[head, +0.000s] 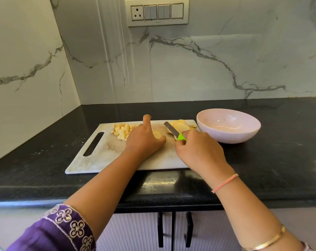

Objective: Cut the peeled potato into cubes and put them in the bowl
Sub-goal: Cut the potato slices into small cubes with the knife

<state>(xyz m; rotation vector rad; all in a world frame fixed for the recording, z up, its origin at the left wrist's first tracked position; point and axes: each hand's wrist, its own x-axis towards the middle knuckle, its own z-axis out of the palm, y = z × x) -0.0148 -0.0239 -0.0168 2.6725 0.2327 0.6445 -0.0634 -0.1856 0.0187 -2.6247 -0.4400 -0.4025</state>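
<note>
A: Items nearest the camera?

B: At lower left, a purple embroidered fabric sleeve (63, 230). On the right forearm, a thin gold metal bangle (265, 244) and a pink thread bracelet (225, 182). Under the counter edge, white ribbed cabinet doors (135, 230) with black bar handles (160, 229).

A: Work surface?

B: Black speckled stone countertop (36, 171), carrying a white marbled rectangular cutting board (103, 160) with a slot handle at its left end.

A: Status of the hands?

B: For the right hand (198, 151): clenched round the green handle of a small grey-bladed knife (172, 130), blade pointing away and left.
For the left hand (144, 140): set down mid-board on a pale round potato slice (157, 134), thumb against its near edge, index finger straight and raised, other fingers hidden. Grasping or merely pressing: cannot tell.

A: Location of the potato?

B: On the board. Pile of pale yellow potato cubes (122, 130) far left, beside the left hand. Stack of peeled potato rounds (181, 126) at the far right corner, beneath the blade.

A: Farther back?

B: Pale pink round ceramic bowl (231, 136) on the countertop, just beside the board's far right corner. Behind it, a white grey-veined marble wall (189, 69) with a cream switch-and-socket panel (156, 13) high up.
</note>
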